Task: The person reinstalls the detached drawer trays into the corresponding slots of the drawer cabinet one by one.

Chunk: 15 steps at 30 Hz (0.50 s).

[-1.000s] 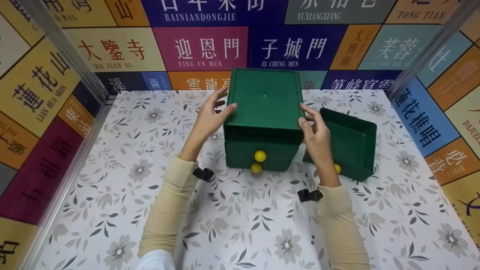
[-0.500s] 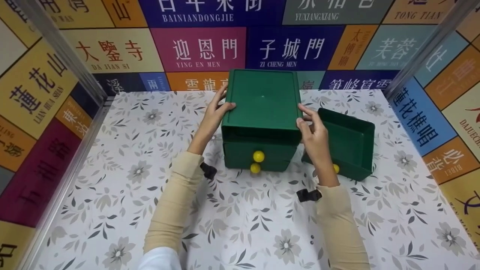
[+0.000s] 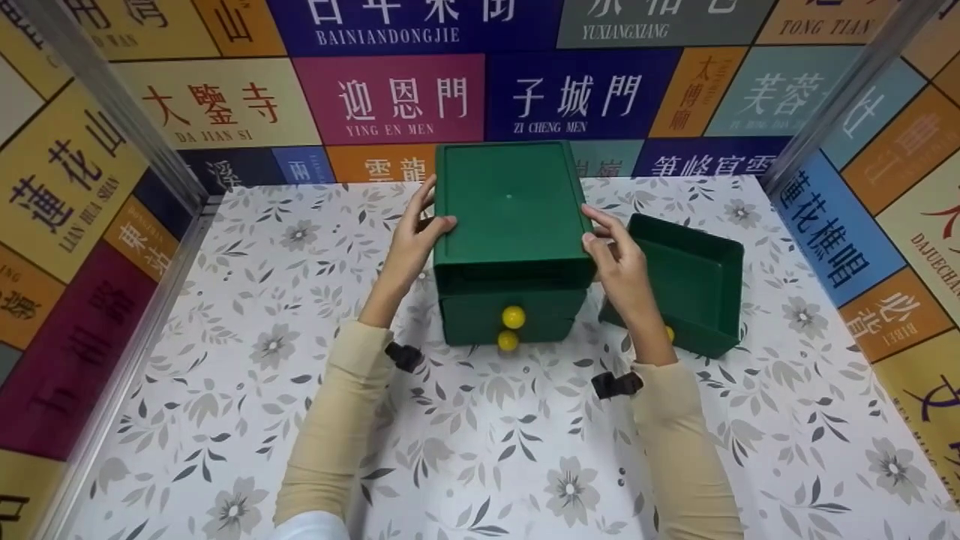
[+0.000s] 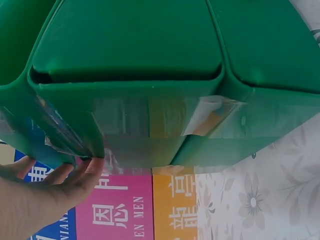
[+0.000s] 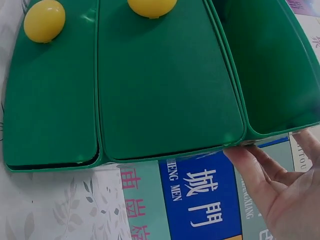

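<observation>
A green drawer cabinet [image 3: 517, 202] stands on the table with an open top slot [image 3: 514, 276]. Two drawers with yellow knobs [image 3: 513, 317] sit in its lower slots. My left hand [image 3: 411, 238] grips the cabinet's left side near the top, its thumb over the top edge. On the opposite side my right hand [image 3: 624, 262] holds the upper edge with thumb and bent fingers. In the left wrist view clear tape [image 4: 125, 117] covers part of the side wall. A loose green drawer [image 3: 694, 281] lies to the right, partly hidden behind my right hand and forearm.
The table [image 3: 480, 450] wears a white floral cover. Printed panels [image 3: 405, 97] with large characters wall it in at the back and both sides. The loose drawer lies close to the cabinet's right side.
The cabinet has turned slightly and shifted a little left, with both hands still on it. The whole head view has also drifted slightly. The loose drawer stays in place on the table.
</observation>
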{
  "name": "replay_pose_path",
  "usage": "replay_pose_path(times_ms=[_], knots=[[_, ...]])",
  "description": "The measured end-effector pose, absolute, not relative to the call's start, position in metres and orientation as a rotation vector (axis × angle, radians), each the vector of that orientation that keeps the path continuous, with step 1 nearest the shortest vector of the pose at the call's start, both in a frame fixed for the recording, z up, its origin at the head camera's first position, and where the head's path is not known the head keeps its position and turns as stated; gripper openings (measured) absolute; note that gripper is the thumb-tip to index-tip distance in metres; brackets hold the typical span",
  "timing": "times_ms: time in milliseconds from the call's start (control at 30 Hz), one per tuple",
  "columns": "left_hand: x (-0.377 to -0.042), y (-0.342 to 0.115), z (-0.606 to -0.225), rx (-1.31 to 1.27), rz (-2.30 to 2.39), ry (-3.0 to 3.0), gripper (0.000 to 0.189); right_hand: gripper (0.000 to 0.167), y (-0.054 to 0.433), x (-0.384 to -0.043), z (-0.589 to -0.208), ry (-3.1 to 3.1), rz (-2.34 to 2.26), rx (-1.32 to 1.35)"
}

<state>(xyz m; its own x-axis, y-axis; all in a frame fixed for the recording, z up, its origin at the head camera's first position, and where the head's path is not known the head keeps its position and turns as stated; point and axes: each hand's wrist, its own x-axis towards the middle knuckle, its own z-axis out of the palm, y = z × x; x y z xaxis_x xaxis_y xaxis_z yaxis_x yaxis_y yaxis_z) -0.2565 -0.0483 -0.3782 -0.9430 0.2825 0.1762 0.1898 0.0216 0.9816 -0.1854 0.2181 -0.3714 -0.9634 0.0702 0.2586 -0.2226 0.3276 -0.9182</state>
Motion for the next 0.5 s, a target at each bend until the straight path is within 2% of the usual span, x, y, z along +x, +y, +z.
replay_pose_path(times_ms=[500], knots=[[-0.233, -0.063, -0.377, 0.375, 2.114, 2.363, 0.068, 0.042, 0.218, -0.206, -0.376, -2.356, 1.804, 0.391]])
